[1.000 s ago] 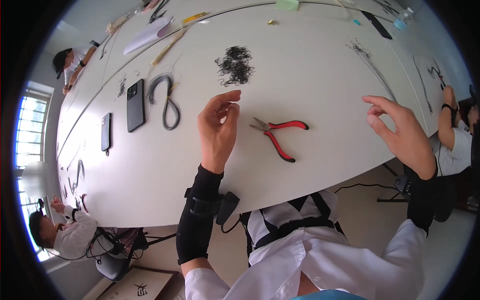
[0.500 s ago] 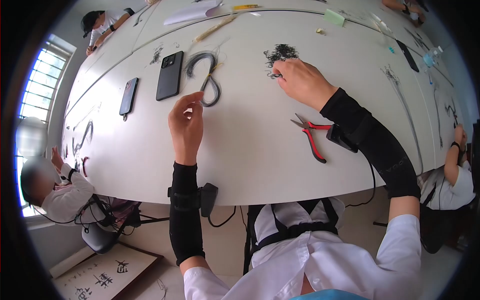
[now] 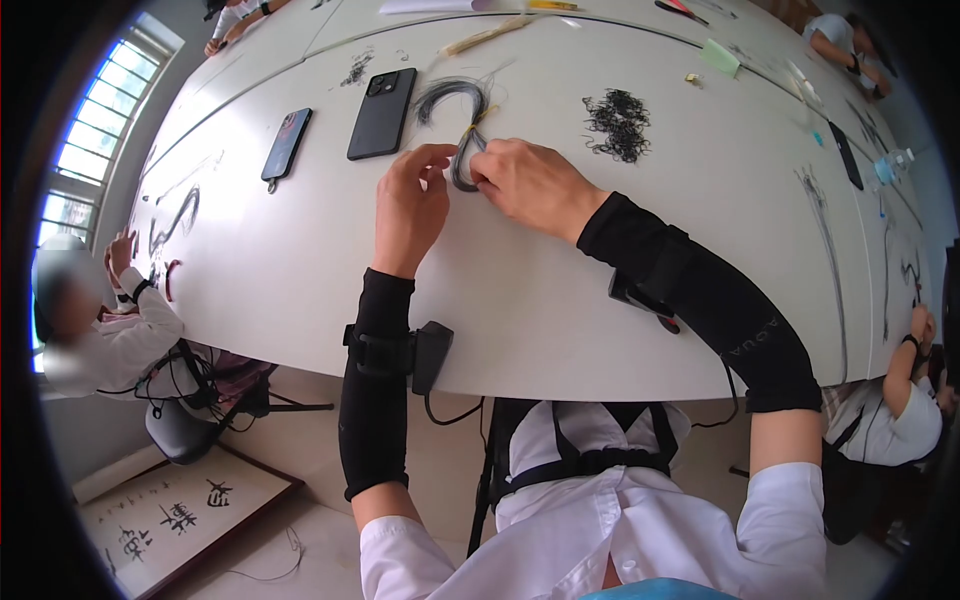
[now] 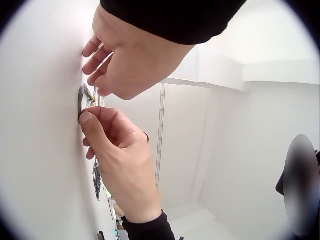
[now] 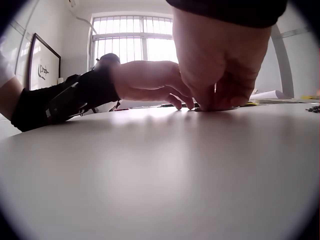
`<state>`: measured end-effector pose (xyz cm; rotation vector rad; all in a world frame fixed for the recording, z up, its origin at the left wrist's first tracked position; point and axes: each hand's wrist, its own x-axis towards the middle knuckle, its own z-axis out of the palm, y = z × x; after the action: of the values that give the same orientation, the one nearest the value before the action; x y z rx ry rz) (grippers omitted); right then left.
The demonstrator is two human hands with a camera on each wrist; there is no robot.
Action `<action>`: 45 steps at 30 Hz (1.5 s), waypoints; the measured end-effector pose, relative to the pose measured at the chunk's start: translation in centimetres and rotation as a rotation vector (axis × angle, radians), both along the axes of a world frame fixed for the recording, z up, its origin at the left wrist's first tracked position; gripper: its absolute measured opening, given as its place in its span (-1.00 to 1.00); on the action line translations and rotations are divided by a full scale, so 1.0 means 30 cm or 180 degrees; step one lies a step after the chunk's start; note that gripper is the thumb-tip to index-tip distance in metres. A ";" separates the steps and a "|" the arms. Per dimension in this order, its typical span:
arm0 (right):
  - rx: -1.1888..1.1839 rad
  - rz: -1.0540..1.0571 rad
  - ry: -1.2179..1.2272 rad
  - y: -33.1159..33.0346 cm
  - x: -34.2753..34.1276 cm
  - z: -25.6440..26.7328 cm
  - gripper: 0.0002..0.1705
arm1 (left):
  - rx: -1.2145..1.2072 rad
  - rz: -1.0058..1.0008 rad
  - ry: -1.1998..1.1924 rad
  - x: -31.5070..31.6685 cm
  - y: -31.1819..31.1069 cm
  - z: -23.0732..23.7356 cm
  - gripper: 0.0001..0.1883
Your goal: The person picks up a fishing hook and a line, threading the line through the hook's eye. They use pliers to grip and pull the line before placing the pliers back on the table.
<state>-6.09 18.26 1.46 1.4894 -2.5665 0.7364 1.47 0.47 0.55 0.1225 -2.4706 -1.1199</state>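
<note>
Okay, so the grey looped bundle [image 3: 468, 136] is found a bit above the middle of the frame, lying flat on the white table [image 3: 520, 320] and cinched by a yellow tie [image 3: 481, 121]. Its long axis is run roughly up the frame: closed bend at the bottom, loose ends curled over toward the upper left.

That bottom bend is bracketed by both hands, and it's basically all about that end. It's reached from the lower right by the right hand [image 3: 535, 185], which is clearly nearer; in the left-wrist view the edge of the loop looks pinched between thumb and fingertip. The left hand [image 3: 412, 205] is held just left of the bend, fingers loosely bent, nothing seen gripped. Whether the loop is brushed by its fingertips can't be told. A dark phone [image 3: 382, 115] is parked near the bundle's left side.
</note>
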 end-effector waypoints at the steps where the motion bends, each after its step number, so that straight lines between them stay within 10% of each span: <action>1: -0.0012 -0.0030 -0.0082 -0.004 -0.002 -0.001 -0.89 | -0.0028 -0.0056 -0.0019 0.003 -0.003 0.003 -0.72; 45: -0.0572 -0.0342 -0.1355 -0.005 -0.033 0.030 -0.81 | -0.0036 -0.0393 -0.0041 0.010 -0.030 0.006 -0.83</action>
<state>-7.07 18.11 2.37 1.2384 -2.7442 1.3544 1.76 -0.43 0.72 -0.0265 -2.5249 -1.1583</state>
